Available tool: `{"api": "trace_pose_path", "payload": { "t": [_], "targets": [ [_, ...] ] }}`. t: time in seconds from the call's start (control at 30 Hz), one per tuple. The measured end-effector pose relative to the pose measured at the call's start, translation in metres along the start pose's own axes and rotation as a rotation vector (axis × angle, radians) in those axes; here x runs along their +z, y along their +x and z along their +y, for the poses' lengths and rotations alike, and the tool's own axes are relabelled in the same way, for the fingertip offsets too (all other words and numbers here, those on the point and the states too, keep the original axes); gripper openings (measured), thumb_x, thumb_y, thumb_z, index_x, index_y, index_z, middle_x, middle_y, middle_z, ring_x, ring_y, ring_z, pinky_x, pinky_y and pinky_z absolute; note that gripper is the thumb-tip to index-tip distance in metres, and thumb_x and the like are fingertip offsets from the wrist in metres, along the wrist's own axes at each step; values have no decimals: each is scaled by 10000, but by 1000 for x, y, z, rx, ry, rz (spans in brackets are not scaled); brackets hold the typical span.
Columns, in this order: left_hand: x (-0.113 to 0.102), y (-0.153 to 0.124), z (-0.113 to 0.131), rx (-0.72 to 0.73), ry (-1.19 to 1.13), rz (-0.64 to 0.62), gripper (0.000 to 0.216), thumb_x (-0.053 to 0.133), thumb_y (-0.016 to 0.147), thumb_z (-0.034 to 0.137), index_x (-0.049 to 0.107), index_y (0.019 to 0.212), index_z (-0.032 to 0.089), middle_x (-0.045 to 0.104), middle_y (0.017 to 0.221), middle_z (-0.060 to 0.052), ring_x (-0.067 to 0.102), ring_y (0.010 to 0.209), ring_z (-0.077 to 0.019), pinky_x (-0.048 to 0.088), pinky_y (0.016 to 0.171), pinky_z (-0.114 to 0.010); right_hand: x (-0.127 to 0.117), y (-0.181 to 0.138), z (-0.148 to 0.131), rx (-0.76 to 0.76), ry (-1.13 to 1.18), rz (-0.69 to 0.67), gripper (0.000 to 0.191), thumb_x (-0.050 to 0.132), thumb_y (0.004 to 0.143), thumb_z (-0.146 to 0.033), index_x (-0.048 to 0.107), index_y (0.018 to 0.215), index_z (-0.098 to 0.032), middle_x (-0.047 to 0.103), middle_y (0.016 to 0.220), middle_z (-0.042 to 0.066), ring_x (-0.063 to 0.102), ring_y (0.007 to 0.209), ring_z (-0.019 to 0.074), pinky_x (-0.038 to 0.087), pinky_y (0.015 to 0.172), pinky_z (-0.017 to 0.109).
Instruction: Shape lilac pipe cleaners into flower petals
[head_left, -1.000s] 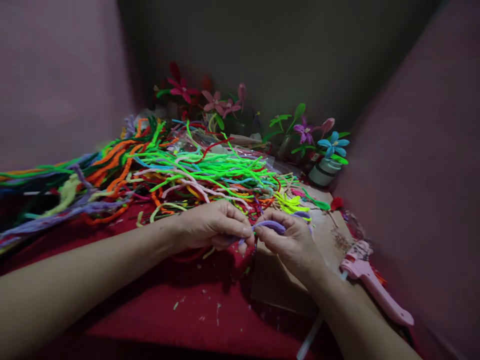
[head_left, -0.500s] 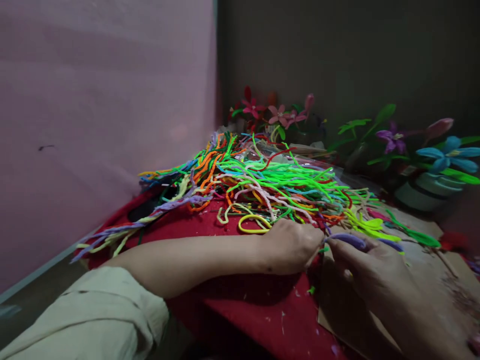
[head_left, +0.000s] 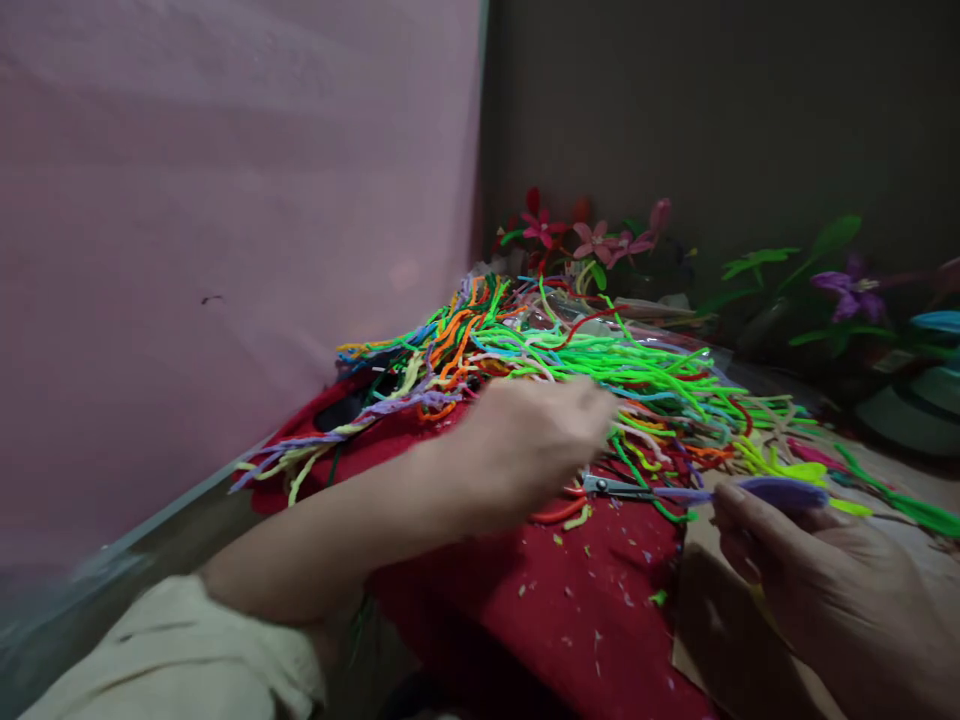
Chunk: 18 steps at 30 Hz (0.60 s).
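My right hand [head_left: 817,580] is at the lower right, fingers closed on a purple pipe-cleaner loop [head_left: 780,492] that points left over the cardboard sheet [head_left: 697,640]. Blurred by motion, my left hand [head_left: 532,440] hovers over the near edge of a big pile of coloured pipe cleaners [head_left: 600,355], apart from the purple loop. Its fingers are smeared, and I cannot make out whether they hold anything. Small scissors [head_left: 611,487] lie on the red cloth [head_left: 585,610] between the two hands.
Finished pipe-cleaner flowers [head_left: 592,235] stand at the back. A purple flower [head_left: 851,285] and a pale pot [head_left: 911,410] are at the far right. A pink wall [head_left: 225,220] closes the left side. Small clippings dot the red cloth.
The view has swung left. My left hand let go of the purple loop and lifted toward the pile, uncovering the scissors. My right hand keeps the loop.
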<state>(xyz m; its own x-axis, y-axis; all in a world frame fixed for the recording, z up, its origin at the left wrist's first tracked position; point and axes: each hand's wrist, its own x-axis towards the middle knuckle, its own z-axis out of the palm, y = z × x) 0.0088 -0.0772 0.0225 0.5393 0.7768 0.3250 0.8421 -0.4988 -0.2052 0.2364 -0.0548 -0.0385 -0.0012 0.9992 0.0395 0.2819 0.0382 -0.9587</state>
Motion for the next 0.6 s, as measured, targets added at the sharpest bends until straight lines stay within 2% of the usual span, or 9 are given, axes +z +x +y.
{"api": "trace_pose_path", "payload": {
  "t": [0.03, 0.1, 0.13, 0.17, 0.27, 0.33, 0.4, 0.5, 0.6],
  "targets": [
    [-8, -14, -14, -155, 44, -11, 148, 437, 873, 207, 564, 935, 160, 645, 893, -76, 603, 728, -184, 398, 548, -278, -1, -1, -4, 61, -13, 2, 255, 627, 685, -367, 573, 478, -228, 493, 436, 58, 434, 392, 159, 344, 402, 309],
    [-15, -46, -44, -480, 158, -75, 233, 444, 875, 327, 568, 957, 148, 647, 946, -108, 617, 774, -231, 390, 556, -289, -1, -2, -6, 162, 20, -144, 193, 686, 639, -335, 604, 515, -213, 554, 514, 69, 504, 483, 178, 399, 478, 314],
    [-14, -63, -58, -617, 215, -124, 272, 427, 875, 363, 575, 953, 148, 649, 944, -121, 620, 765, -252, 369, 533, -289, -1, -1, -5, 125, 91, -62, 210, 680, 639, -377, 603, 526, -217, 531, 490, 49, 479, 463, 165, 381, 460, 303],
    [-11, -78, -70, -726, 239, -193, 313, 408, 873, 396, 581, 951, 146, 650, 939, -139, 624, 748, -268, 349, 510, -286, -1, 0, -1, 114, 116, -39, 269, 664, 650, -434, 575, 512, -221, 504, 466, 33, 456, 448, 154, 362, 444, 293],
    [6, -113, -95, -867, 125, -430, 273, 464, 823, 390, 619, 852, 168, 673, 871, -131, 627, 718, -273, 315, 485, -266, 1, 6, 15, 145, 167, -79, 366, 686, 641, -493, 517, 489, -206, 462, 453, 7, 417, 434, 129, 312, 413, 268],
    [13, -126, -101, -880, 73, -386, 261, 422, 840, 331, 625, 816, 167, 681, 824, -121, 613, 694, -244, 323, 510, -263, 1, 10, 23, 160, 211, -85, 365, 715, 620, -487, 529, 507, -194, 471, 463, 4, 412, 433, 121, 296, 400, 259],
    [7, -132, -99, -860, -2, -285, 253, 413, 851, 312, 617, 801, 172, 679, 757, -62, 585, 659, -183, 343, 550, -240, 1, 13, 26, 158, 220, -94, 392, 721, 613, -495, 516, 486, -186, 467, 454, 3, 409, 430, 115, 297, 400, 253],
    [-17, -130, -91, -908, 8, -61, 329, 355, 887, 401, 605, 942, 195, 662, 743, 21, 550, 683, -134, 350, 601, -205, 0, 13, 24, 151, 164, -110, 443, 691, 643, -519, 481, 450, -179, 445, 429, -2, 394, 417, 102, 306, 409, 245],
    [-39, -116, -94, -969, 89, 85, 432, 365, 869, 460, 624, 1023, 151, 674, 859, -17, 559, 722, -136, 357, 634, -215, 0, 11, 21, 154, 155, -91, 417, 698, 641, -510, 505, 485, -174, 456, 424, -11, 391, 406, 94, 312, 411, 234]
  ]
}}
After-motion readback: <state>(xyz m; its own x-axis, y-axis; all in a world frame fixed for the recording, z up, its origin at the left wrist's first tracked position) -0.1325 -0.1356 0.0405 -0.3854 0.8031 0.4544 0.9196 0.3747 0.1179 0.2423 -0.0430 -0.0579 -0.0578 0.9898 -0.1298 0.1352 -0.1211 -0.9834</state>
